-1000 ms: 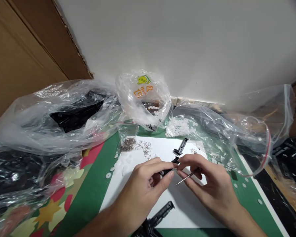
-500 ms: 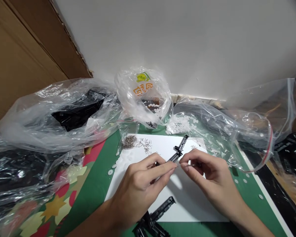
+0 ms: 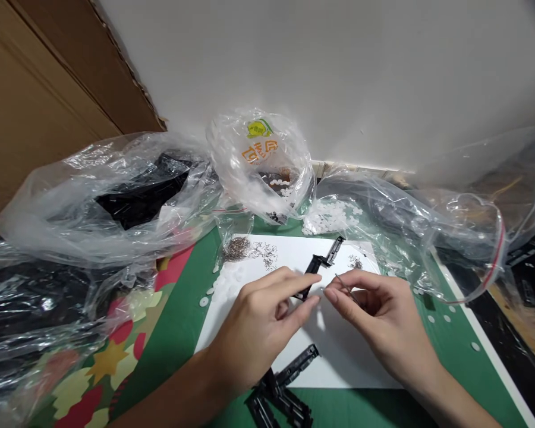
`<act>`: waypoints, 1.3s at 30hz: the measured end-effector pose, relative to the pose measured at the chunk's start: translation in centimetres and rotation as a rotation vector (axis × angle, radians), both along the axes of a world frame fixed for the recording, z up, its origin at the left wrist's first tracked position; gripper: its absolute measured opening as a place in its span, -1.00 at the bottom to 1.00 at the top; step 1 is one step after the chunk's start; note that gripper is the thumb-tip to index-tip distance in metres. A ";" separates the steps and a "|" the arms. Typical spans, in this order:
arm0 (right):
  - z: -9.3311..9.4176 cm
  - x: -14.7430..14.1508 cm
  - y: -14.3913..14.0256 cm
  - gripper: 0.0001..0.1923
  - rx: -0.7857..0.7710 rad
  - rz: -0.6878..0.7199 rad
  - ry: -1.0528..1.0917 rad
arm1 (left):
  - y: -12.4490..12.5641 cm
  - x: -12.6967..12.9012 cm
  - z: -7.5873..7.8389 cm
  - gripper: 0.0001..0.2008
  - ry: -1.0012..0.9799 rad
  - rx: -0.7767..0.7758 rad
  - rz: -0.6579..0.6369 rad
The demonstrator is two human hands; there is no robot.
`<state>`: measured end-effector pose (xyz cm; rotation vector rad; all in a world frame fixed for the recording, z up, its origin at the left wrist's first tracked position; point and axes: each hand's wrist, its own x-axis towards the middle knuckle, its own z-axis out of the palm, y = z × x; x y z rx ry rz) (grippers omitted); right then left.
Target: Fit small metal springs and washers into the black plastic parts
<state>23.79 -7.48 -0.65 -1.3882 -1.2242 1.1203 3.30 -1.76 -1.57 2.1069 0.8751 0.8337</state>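
My left hand (image 3: pixel 261 324) is closed around a long, narrow black plastic part (image 3: pixel 312 274), whose far end points up and right over the white sheet (image 3: pixel 339 351). Just to the right, my right hand (image 3: pixel 378 309) pinches a thin metal tool (image 3: pixel 345 286) between thumb and fingers; its exact kind is hard to make out. The fingertips of both hands are close together but apart. Nearer to me, several similar black plastic parts (image 3: pixel 296 365) lie piled at the sheet's front edge. Small springs or wire bits (image 3: pixel 267 254) are scattered at its back.
A small clear bag of tiny metal pieces (image 3: pixel 236 248) lies at the sheet's back left. Small white discs (image 3: pixel 225 282) lie along its left side. An upright plastic bag (image 3: pixel 261 160) and white pieces (image 3: pixel 327 217) stand behind. Large clear bags (image 3: pixel 107 220) flank the green table (image 3: pixel 169 339).
The black part in my left hand has turned, showing a broader face. My right hand's thin metal tool now shows between the fingers. The whole view has shifted slightly.
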 end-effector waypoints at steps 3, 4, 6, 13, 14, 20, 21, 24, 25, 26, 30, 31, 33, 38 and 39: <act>0.0 0.2 -0.3 -0.89 0.308 -0.044 -0.284 | -0.1 0.5 0.5 -0.77 -0.018 -0.223 0.041; 0.1 0.3 -0.4 -0.88 0.390 -0.037 -0.350 | -0.1 0.5 0.6 -0.77 -0.026 -0.261 0.037; 0.2 0.4 -0.5 -0.83 0.487 -0.008 -0.426 | -0.2 0.5 0.7 -0.77 -0.040 -0.304 0.030; 0.2 0.5 -0.3 -0.84 0.498 0.043 -0.429 | -0.3 0.2 1.5 -0.74 0.038 -0.316 -0.031; 0.2 0.5 -0.2 -0.85 0.490 0.041 -0.407 | -0.3 0.2 1.6 -0.74 0.058 -0.296 -0.051; 0.1 0.6 -0.4 -0.84 0.404 0.052 -0.294 | -0.4 0.1 0.9 -0.76 0.148 -0.055 -0.163; 0.1 0.6 -0.4 -0.85 0.380 0.054 -0.280 | -0.4 0.0 0.8 -0.76 0.154 -0.020 -0.168; 0.2 0.5 -0.4 -0.89 0.312 0.043 -0.243 | -0.4 -0.1 0.7 -0.76 0.158 0.043 -0.162; 0.3 0.4 -0.4 -0.89 0.299 0.037 -0.235 | -0.4 -0.1 0.7 -0.77 0.157 0.053 -0.157; 0.4 0.4 -0.4 -0.89 0.293 0.032 -0.228 | -0.4 -0.1 0.7 -0.77 0.159 0.060 -0.152; 0.7 0.3 -0.4 -0.89 0.274 0.034 -0.206 | -0.4 -0.1 0.7 -0.79 0.171 0.073 -0.153; 0.7 0.2 -0.4 -0.88 0.267 0.034 -0.202 | -0.4 -0.1 0.6 -0.79 0.171 0.076 -0.157; 0.7 0.1 -0.4 -0.88 0.258 0.029 -0.197 | -0.5 0.0 0.6 -0.79 0.163 0.072 -0.159; 0.8 0.3 -0.4 -0.87 0.278 -0.026 -0.191 | -0.6 -0.1 1.2 -0.73 0.083 -0.061 -0.055; 0.7 0.3 -0.3 -0.87 0.284 -0.039 -0.192 | -0.6 -0.1 1.3 -0.70 0.054 -0.110 -0.031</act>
